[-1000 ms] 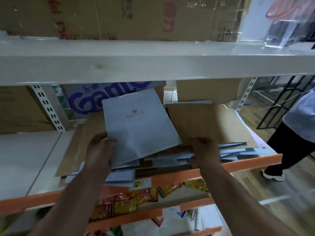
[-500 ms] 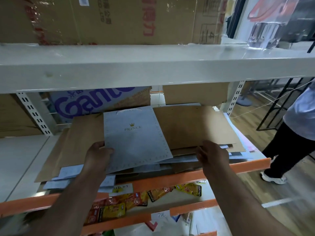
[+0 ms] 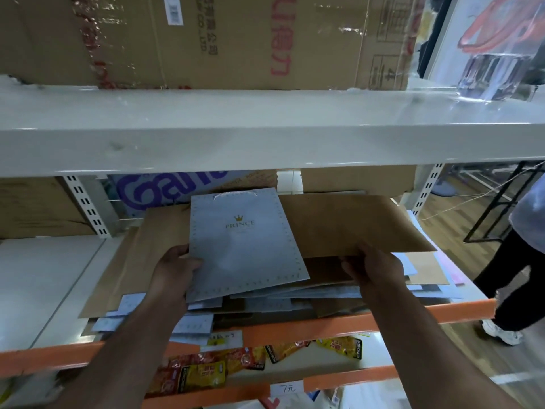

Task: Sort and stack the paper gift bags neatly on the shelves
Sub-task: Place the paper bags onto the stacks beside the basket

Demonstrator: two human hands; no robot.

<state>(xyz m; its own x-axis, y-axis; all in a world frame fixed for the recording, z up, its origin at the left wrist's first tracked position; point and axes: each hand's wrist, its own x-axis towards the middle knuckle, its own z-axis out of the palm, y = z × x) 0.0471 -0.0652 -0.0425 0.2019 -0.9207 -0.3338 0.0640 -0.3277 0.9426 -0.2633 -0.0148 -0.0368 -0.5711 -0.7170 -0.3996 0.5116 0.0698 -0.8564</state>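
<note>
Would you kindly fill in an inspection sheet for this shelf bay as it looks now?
surface: white shelf with orange front rail, bare at left.
job's things: grey PRINCE gift bag lying on top of a loose pile of bags; brown paper bag to its right.
clutter: snack packets on the shelf below.
hands: left hand grips the PRINCE bag's left edge; right hand grips the brown bag's front edge.
cables: thin light cord at far right.
surroundings: cardboard boxes on the upper shelf; another person at right.
</note>
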